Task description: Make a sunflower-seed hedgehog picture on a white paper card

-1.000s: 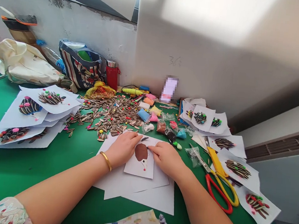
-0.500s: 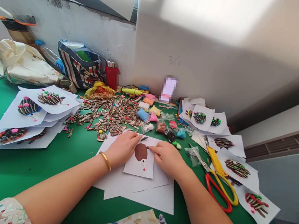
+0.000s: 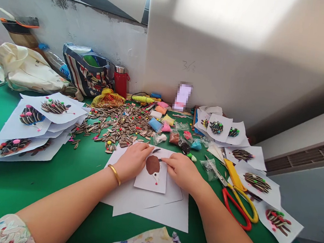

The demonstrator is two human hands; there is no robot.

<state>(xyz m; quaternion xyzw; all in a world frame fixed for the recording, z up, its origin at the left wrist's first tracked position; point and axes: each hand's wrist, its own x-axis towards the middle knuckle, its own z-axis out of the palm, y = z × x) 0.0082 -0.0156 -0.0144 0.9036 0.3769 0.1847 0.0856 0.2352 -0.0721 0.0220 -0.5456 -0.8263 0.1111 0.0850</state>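
Observation:
A small white card lies on a stack of white sheets on the green table. On the card sits a brown clay hedgehog body with a pale snout. My left hand, with a gold bangle at the wrist, rests flat on the card's left edge beside the clay. My right hand pinches a sunflower seed at the clay's right edge, fingertips touching it. A heap of striped sunflower seeds lies just beyond the card.
Finished seed hedgehog cards lie in a pile at the left and scattered at the right. Red and yellow scissors lie right of my right hand. Clay bags, a red flask and cloth bags line the wall.
My right hand's fingertips have shifted very slightly along the clay's right edge. The left hand stays in place.

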